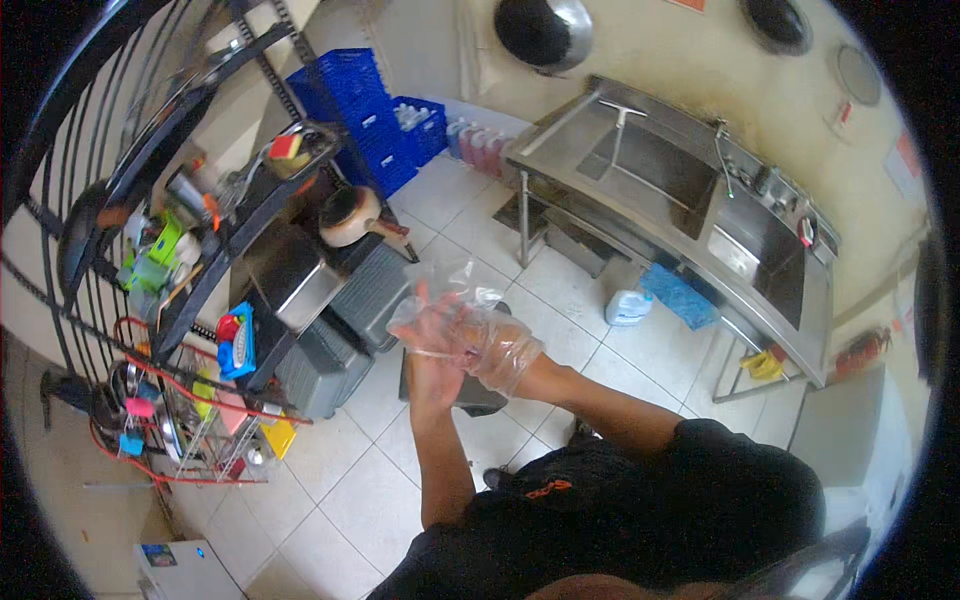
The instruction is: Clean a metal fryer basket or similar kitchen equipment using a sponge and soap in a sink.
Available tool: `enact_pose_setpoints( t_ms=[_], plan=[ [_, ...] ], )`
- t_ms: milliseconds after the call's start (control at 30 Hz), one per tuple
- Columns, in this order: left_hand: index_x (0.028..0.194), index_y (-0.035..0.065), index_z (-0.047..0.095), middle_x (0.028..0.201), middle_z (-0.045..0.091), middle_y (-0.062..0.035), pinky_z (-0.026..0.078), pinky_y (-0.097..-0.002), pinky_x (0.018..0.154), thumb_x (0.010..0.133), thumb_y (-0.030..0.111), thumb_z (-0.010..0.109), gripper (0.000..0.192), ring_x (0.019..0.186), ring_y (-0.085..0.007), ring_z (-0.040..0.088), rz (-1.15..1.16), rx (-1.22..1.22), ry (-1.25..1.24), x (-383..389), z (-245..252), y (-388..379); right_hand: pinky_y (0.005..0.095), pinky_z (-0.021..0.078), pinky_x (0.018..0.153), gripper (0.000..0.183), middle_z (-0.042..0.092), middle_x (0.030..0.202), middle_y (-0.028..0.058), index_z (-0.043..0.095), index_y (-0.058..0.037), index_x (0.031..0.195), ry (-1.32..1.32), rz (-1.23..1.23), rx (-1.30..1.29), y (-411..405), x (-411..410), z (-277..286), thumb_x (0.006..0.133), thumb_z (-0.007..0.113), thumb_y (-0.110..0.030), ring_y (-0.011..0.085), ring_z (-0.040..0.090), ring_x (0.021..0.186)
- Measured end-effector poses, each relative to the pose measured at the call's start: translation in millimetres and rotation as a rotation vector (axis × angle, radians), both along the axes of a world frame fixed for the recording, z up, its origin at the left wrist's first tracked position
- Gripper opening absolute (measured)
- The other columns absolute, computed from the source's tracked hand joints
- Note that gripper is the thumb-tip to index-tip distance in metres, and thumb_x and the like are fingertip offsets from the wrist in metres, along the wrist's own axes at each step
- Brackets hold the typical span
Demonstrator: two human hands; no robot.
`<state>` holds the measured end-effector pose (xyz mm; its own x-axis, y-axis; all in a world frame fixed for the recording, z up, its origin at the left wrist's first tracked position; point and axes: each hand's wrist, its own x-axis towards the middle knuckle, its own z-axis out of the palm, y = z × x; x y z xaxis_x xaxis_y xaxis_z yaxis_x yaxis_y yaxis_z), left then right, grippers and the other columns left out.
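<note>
Both of my hands are together in front of me above the tiled floor, wrapped in clear, loose plastic that looks like disposable gloves (469, 279). My left hand (429, 324) has its palm turned up and its fingers apart inside the thin film. Across its palm side lies my right hand (491, 343), touching it near the base of the thumb. Crumpled plastic reaches down over the right wrist. Glare and blur hide the right fingers, so I cannot tell whether they pinch the film. Loose film sticks out beyond the left fingertips.
A black shelf rack (225, 277) with utensils and a saucepan (351, 216) stands left, above grey plastic tubs (322, 367). At right is a stainless steel double sink (652, 176); a white jug (628, 308) sits on the floor before it. Blue crates (367, 112) are stacked behind.
</note>
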<state>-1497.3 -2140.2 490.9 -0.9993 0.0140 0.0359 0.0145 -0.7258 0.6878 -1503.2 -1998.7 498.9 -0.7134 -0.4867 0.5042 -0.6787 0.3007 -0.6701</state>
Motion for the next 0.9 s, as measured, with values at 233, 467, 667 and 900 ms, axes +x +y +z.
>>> enact_pose_setpoints(
  t_ms=[233, 467, 667, 900],
  plan=[
    [0.152, 0.0192, 0.030, 0.109, 0.054, -0.0009, 0.053, -0.0373, 0.080, 0.100, 0.052, 0.045, 0.063, 0.096, -0.0179, 0.057, 0.170, -0.198, -0.211, -63, -60, 112, 0.0394, 0.0484, 0.067, 0.015, 0.064, 0.083, 0.0106, 0.060, -0.0083, 0.096, -0.297, 0.030, -0.003, 134, -54, -38, 0.084, 0.066, -0.014, 0.0255, 0.060, 0.074],
    [0.156, 0.0282, 0.016, 0.133, 0.046, -0.0061, 0.045, -0.0425, 0.099, 0.089, 0.073, 0.032, 0.082, 0.120, -0.0254, 0.048, -0.142, -0.254, -0.130, -119, -49, 222, 0.0510, 0.0497, 0.068, 0.027, 0.067, 0.090, 0.0203, 0.061, -0.0071, 0.112, -0.340, -0.115, 0.080, 219, -116, -60, 0.087, 0.060, -0.016, 0.0396, 0.066, 0.080],
    [0.157, 0.0322, 0.004, 0.162, 0.014, -0.0083, 0.027, -0.0534, 0.113, 0.086, 0.079, 0.022, 0.087, 0.143, -0.0378, 0.024, -0.168, -0.344, -0.181, -183, -44, 250, 0.0492, 0.0476, 0.061, 0.010, 0.063, 0.080, 0.0200, 0.059, -0.0088, 0.093, -0.105, -0.160, 0.161, 243, -187, -77, 0.086, 0.060, -0.016, 0.0430, 0.061, 0.074],
    [0.156, 0.0353, 0.006, 0.164, 0.009, -0.0041, 0.038, -0.0548, 0.103, 0.086, 0.078, 0.028, 0.085, 0.137, -0.0338, 0.033, 0.010, -0.193, -0.092, -293, -72, 239, 0.0499, 0.0498, 0.061, 0.019, 0.063, 0.073, 0.0206, 0.059, -0.0049, 0.097, -0.049, -0.136, 0.248, 216, -298, -119, 0.089, 0.055, -0.021, 0.0413, 0.063, 0.070]
  ],
)
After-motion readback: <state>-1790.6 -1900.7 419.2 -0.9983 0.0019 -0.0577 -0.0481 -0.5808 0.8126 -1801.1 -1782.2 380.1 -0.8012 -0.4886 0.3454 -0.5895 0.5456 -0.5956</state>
